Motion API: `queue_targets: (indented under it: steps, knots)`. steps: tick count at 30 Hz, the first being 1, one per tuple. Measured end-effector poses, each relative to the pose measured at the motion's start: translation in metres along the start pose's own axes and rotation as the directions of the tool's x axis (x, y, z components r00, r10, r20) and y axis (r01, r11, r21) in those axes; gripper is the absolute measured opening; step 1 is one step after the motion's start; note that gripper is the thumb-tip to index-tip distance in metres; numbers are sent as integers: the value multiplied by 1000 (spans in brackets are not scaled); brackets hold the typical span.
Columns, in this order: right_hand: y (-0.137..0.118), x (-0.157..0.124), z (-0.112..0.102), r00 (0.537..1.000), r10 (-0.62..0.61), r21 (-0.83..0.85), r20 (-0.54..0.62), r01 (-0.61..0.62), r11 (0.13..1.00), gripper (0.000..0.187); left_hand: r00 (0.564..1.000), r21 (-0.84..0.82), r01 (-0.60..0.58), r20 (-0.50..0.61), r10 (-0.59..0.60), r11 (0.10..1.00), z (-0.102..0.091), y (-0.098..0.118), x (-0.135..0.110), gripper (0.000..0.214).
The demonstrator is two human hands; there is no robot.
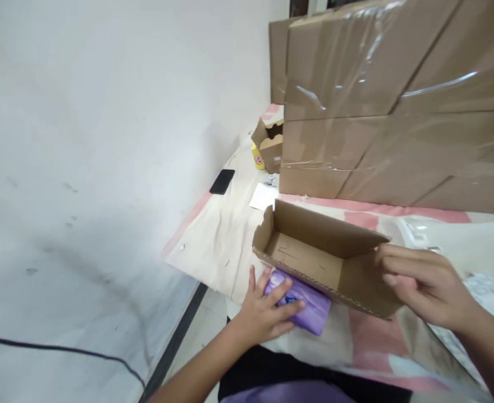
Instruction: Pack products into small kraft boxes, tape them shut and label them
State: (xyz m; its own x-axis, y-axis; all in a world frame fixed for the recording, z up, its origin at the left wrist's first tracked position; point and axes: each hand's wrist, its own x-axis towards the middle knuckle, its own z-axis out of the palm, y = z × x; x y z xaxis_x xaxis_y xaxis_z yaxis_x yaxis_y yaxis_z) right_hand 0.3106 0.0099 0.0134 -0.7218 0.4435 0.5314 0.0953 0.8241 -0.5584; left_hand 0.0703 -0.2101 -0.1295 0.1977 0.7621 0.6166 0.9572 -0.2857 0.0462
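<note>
Cream-and-pink cloth-covered tabletop (213, 252) carries the lot. Long brown cardboard box (326, 226), open side up; right hand (423, 285) curled, pinching its right-end rim, likely to steady it. Left hand (266, 310) spread over a glossy purple plastic rectangular packet (314, 313), probably keeping it put; can't tell if gripped. Packet sits outside the box, along its near wall: shiny wrap, small dark-blue logo.

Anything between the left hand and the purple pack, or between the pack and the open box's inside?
Left hand to purple pack: nothing visible, contact made. Pack to inside of the open box: the box's near wall, along the pack's far side.
</note>
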Motion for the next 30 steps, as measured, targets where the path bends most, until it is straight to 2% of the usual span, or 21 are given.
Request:
queue_targets:
  steps: [2, 3, 7, 10, 12, 14, 16, 19, 21, 24, 25, 26, 27, 28, 29, 30]
  knots:
    - [-1, -11, -5, 995, -29, 15, 91, 28, 999, 24, 990, -29, -67, 126, 70, 997, -6, -6, 19, 66]
    - [0, -15, -6, 997, -24, 13, 72, 23, 1000, 21, 980, -47, -75, 182, 82, 996, -14, -9, 29, 69]
    - [5, -29, -3, 986, 59, 32, -153, -55, 998, 19, 925, -165, 3, 376, 60, 986, -52, -17, 58, 85]
    - [8, -41, 3, 963, 95, 65, -253, -82, 995, 21, 878, -134, 22, 476, 45, 991, -69, -17, 61, 70]
    - [8, -50, 7, 947, 98, 67, -307, -81, 994, 22, 865, -67, -37, 497, 66, 997, -72, -14, 54, 53]
    - [7, -56, 10, 927, 111, 69, -358, -93, 993, 19, 886, -39, -148, 438, 150, 988, -74, -10, 46, 35]
    - [7, -58, 11, 897, 155, 96, -415, -126, 987, 11, 926, 2, -253, 290, 241, 968, -79, -7, 40, 19]
    - [6, -50, 8, 860, 248, 177, -446, -187, 966, 19, 951, 120, -309, 46, 306, 943, -95, -7, 41, 13]
    - [6, -39, 3, 880, 274, 168, -387, -225, 960, 20, 935, 183, -329, -72, 347, 926, -108, -10, 46, 13]
    - [1, -20, -7, 952, 241, 18, -187, -241, 970, 21, 882, 253, -363, -217, 418, 897, -129, -15, 58, 19]
    - [-3, -14, -10, 966, 219, -39, -139, -226, 973, 24, 885, 242, -334, -253, 391, 911, -136, -16, 63, 18]
    - [-9, -8, -12, 974, 191, -91, -121, -203, 975, 27, 906, 184, -270, -285, 314, 945, -142, -16, 69, 17]
    - [-16, -2, -13, 979, 158, -133, -131, -176, 975, 31, 936, 68, -167, -303, 180, 984, -147, -16, 76, 23]
    - [-24, 3, -13, 981, 117, -165, -155, -142, 976, 36, 954, -104, -23, -301, -9, 994, -152, -15, 85, 36]
    - [-34, 8, -12, 982, 67, -191, -175, -100, 977, 43, 937, -311, 141, -266, -228, 940, -154, -14, 95, 50]
    - [-46, 14, -10, 982, 10, -212, -187, -50, 976, 52, 875, -518, 285, -203, -440, 806, -155, -13, 106, 60]
